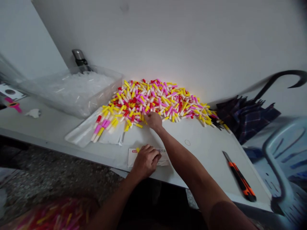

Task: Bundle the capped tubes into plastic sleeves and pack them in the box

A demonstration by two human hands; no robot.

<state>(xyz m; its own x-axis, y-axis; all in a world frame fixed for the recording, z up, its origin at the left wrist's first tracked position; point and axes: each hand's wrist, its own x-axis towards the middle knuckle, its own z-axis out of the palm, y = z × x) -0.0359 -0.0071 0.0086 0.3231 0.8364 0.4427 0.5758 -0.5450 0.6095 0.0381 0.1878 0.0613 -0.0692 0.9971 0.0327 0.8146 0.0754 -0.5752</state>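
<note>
Slim whitish tubes with yellow, pink and red ends lay in a broad, jumbled heap, pointing every way, along the desk. Near its front edge, a printed white piece lay flat, partly covered.

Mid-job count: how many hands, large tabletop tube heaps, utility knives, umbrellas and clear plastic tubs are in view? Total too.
Hands: 2 (left hand, right hand)
Large heap of capped tubes: 1 (single tubes too many to count)
Utility knife: 1
Umbrella: 1
Clear plastic tub: 1
Total: 6
</note>
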